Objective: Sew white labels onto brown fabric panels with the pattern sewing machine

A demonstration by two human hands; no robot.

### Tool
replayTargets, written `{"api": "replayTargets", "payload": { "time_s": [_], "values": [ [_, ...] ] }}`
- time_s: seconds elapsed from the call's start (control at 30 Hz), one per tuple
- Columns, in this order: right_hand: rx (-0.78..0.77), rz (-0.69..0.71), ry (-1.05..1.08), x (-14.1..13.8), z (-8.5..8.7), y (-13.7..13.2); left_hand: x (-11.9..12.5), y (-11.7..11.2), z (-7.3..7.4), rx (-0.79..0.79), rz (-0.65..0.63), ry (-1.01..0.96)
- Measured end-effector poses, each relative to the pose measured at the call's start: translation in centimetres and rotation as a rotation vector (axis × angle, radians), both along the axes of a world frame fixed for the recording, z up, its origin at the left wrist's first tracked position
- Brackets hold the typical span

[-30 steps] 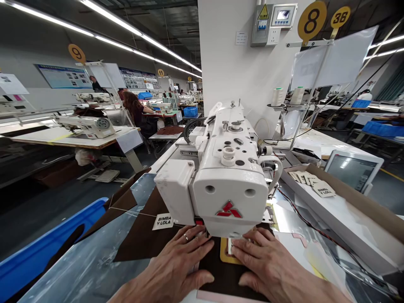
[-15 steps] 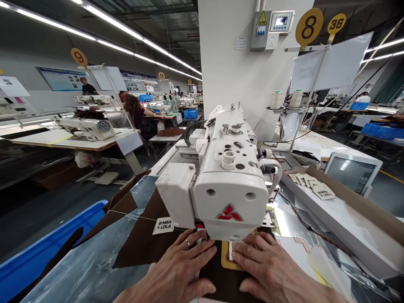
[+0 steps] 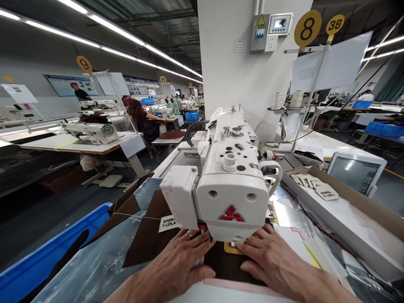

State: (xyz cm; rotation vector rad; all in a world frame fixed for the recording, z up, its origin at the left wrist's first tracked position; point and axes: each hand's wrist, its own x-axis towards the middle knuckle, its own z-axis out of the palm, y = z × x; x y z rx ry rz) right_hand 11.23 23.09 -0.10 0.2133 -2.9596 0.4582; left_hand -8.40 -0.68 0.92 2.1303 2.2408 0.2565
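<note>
One flat left hand and flat right hand press dark-brown fabric under a white sewing machine; stitching seems unfinished, square white printed labels remaining boxed.

A piece of dark brown fabric lies flat and smooth, its far part running out of sight beneath the white sewing machine head — its near edge ends along a pale pink strip. On the fabric sits a flat yellow frame with a rounded near corner — only its near end shows; the rest is hidden.
</note>
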Motion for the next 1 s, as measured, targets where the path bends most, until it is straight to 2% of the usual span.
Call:
{"api": "replayTargets", "payload": {
  "time_s": [0.23, 0.47, 0.57, 0.73, 0.87, 1.0],
  "values": [
    [0.004, -0.012, -0.058, -0.6, 0.3, 0.4, -0.1, 0.4, 1.0, -0.013, 0.01, -0.052],
    [0.013, 0.005, -0.042, -0.2, 0.4, 0.0, -0.2, -0.7, -0.9, 0.07, 0.038, 0.046],
    [0.021, 0.0, -0.058, -0.2, 0.6, -0.1, -0.6, -1.2, -1.6, 0.066, 0.004, 0.066],
    [0.04, -0.001, -0.031, -0.2, 0.6, -0.1, -0.9, -1.6, -2.1, 0.101, -0.011, 0.115],
    [0.078, -0.011, 0.026, 0.6, -0.2, 0.0, -0.6, -1.8, -2.4, 0.146, -0.03, 0.136],
    [0.186, -0.002, 0.117, 1.7, -1.1, 0.0, -0.4, -3.6, -2.3, 0.11, -0.014, 0.175]
  ]
}}
